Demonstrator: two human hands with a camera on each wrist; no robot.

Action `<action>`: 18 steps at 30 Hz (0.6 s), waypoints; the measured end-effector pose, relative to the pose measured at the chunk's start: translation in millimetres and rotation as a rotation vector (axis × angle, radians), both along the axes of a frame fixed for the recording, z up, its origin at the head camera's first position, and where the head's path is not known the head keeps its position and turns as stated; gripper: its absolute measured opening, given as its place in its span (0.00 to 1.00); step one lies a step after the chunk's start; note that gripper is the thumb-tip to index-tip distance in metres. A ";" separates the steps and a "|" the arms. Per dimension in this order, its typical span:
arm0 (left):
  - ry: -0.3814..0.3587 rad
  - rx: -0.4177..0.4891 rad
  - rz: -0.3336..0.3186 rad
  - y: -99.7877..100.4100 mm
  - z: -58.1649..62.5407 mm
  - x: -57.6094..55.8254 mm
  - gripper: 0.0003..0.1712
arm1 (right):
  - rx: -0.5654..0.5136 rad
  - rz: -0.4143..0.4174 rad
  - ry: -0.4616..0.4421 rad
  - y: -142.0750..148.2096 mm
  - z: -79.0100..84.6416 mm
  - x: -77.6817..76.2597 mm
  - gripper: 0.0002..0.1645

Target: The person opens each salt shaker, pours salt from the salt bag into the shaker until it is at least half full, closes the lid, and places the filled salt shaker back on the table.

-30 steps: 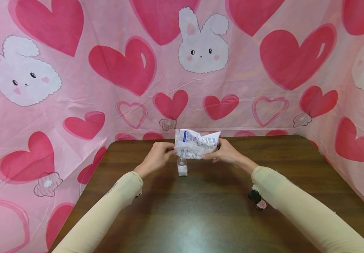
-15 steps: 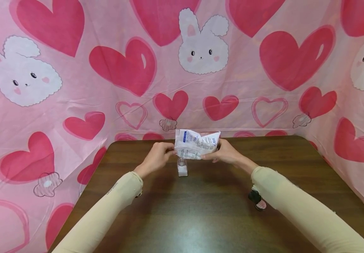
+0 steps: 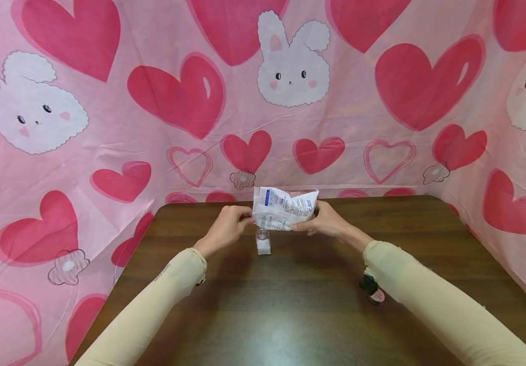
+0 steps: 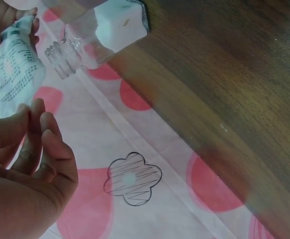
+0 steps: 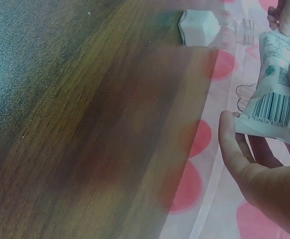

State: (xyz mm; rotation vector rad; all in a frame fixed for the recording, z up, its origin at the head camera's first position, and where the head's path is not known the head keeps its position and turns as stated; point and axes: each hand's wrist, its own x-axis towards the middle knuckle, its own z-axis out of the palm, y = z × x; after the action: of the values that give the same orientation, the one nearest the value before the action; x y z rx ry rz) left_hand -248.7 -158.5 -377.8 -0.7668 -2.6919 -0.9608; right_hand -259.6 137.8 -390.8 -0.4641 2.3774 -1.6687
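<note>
A white printed plastic packet (image 3: pixel 283 207) is held up between the two hands, lying on its side. My right hand (image 3: pixel 330 219) grips its right end, thumb in front, other fingers behind. With thumb and fingertips, my left hand (image 3: pixel 227 223) pinches its left edge. Just below the packet's left part stands a small clear square bottle (image 3: pixel 264 246) on the table, uncapped, with white powder inside. Its threaded neck (image 4: pixel 63 59) shows in the left wrist view, close to the packet. A barcode (image 5: pixel 273 108) on the packet faces the right wrist camera. The packet's mouth cannot be made out.
The brown wooden table (image 3: pixel 267 310) ends against a pink cloth (image 3: pixel 345 114) with hearts and rabbits. A small black and pink object (image 3: pixel 372 290), pink part dotted, lies by the right forearm, partly hidden by the sleeve (image 3: pixel 427 290).
</note>
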 end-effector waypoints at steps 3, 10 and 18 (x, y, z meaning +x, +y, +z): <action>0.001 -0.002 0.002 -0.1 0.1 -0.1 0.04 | 0.002 -0.001 0.003 0.2 0.5 -0.3 0.29; 0.002 -0.001 0.005 -1.3 0.0 -0.2 0.05 | 0.013 0.000 0.011 -0.1 1.8 -1.1 0.30; -0.001 0.000 0.007 -1.9 -0.2 0.7 0.05 | 0.011 0.001 0.013 -0.5 1.5 -1.7 0.30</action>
State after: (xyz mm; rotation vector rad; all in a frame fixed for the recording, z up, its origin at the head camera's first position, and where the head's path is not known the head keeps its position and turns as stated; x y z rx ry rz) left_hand -248.0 -160.5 -378.0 -0.7572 -2.6931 -0.9602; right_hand -261.3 137.3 -389.3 -0.4757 2.3937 -1.6562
